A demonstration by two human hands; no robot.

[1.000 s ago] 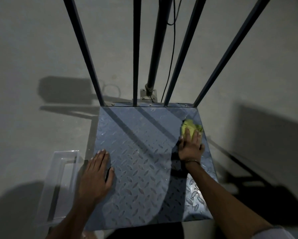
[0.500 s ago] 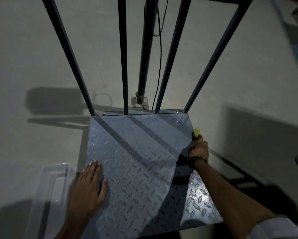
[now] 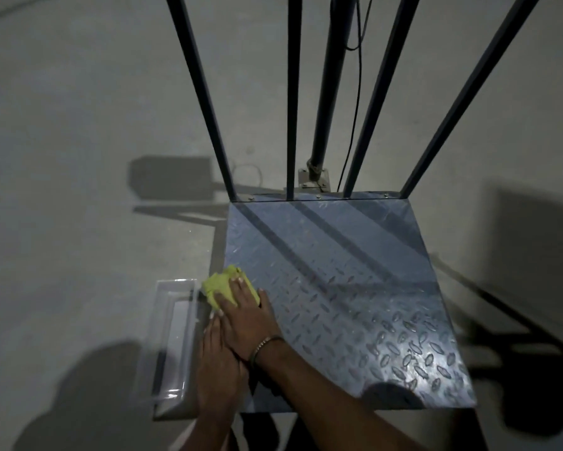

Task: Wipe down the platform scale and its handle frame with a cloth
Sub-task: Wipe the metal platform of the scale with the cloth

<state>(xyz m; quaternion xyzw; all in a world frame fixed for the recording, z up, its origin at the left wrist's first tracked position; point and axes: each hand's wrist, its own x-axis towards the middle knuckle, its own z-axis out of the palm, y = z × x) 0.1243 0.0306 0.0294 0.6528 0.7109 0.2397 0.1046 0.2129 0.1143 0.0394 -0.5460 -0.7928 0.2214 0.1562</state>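
The blue diamond-plate steel scale platform [image 3: 355,288] is lying on a grey concrete floor [image 3: 78,157]; dark metal handle-frame bars [image 3: 291,92] are rising at twelve o'clock; the right hand [image 3: 246,319], fingers straight, is pressing a yellow-green crumpled cloth [image 3: 223,283] at the platform's nine o'clock edge; the left hand [image 3: 216,362], fingers relaxed, is resting flat beside a clear plastic tray [image 3: 173,320].

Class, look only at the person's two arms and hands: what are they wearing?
Both forearms are bare. The right hand has a thin metallic bracelet around its wrist. The left hand shows no jewellery, though it is partly covered. No gloves; pale fingernails show.
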